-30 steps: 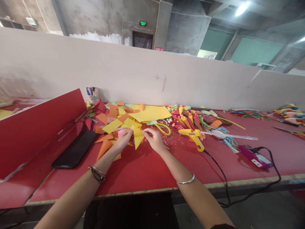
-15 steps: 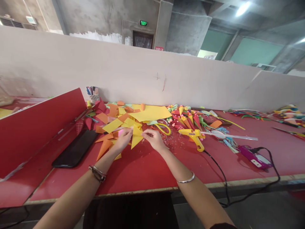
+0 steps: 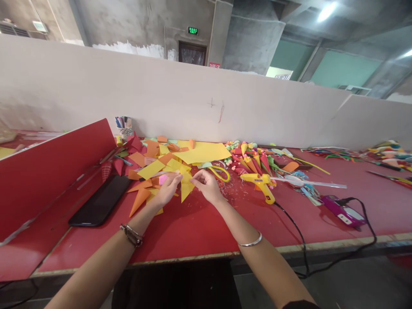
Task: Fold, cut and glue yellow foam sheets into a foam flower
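Between my two hands is a small piece of yellow paper [image 3: 186,189], its pointed end hanging down toward me. My left hand [image 3: 168,189] pinches its left side, thumb and fingertips together. On the opposite edge, the fingertips of my right hand [image 3: 206,185] are closed on it too. Loose yellow and orange paper pieces [image 3: 151,170] lie heaped just behind and left of my hands. A pink object [image 3: 163,179] shows beside my left fingers. Yellow-handled scissors [image 3: 220,174] lie behind my right hand, their blades partly hidden.
A yellow glue gun [image 3: 262,184] rests at right, its black cord running to a purple power socket [image 3: 343,211]. Small colourful paper cones [image 3: 252,162] are piled behind it. At left lie a black phone [image 3: 100,201] and a standing red board [image 3: 54,171]. A pen cup [image 3: 124,127] stands at the back.
The yellow paper has turned slightly and its lower point has shifted a little to the right. Both hands stay close to the same place, still gripping it.
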{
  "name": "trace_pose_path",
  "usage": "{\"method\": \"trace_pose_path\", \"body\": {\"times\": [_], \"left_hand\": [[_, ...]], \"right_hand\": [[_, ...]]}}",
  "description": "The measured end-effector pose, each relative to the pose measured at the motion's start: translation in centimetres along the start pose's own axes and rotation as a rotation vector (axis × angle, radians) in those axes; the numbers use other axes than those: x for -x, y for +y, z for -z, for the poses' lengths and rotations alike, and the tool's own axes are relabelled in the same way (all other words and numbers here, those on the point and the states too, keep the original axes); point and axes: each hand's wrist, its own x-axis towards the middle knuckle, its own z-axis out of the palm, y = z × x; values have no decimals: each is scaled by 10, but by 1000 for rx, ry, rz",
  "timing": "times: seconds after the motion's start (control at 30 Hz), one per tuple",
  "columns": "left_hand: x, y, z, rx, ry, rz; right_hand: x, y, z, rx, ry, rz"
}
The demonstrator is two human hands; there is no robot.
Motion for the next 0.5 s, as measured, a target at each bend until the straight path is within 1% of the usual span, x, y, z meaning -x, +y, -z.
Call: {"method": "trace_pose_path", "body": {"times": [0.13,0.23,0.3,0.4,0.47,0.5], "left_hand": [[0,2,-2,-86,-117,-102],[-2,0,-1,-129,-160,-163],[-3,-2,0,-133,-170,-180],[-3,-2,1,-112,-180,-194],[-2,-1,1,-86,-204,-178],[-2,0,1,-76,-210,-162]], "right_hand": [[0,0,0,22,1,40],[0,1,0,0,2,26],[1,2,0,-14,-7,-1],[1,3,-1,21,-86,-41],[2,4,-1,56,-127,-49],[2,4,-1,65,-128,-49]]}}
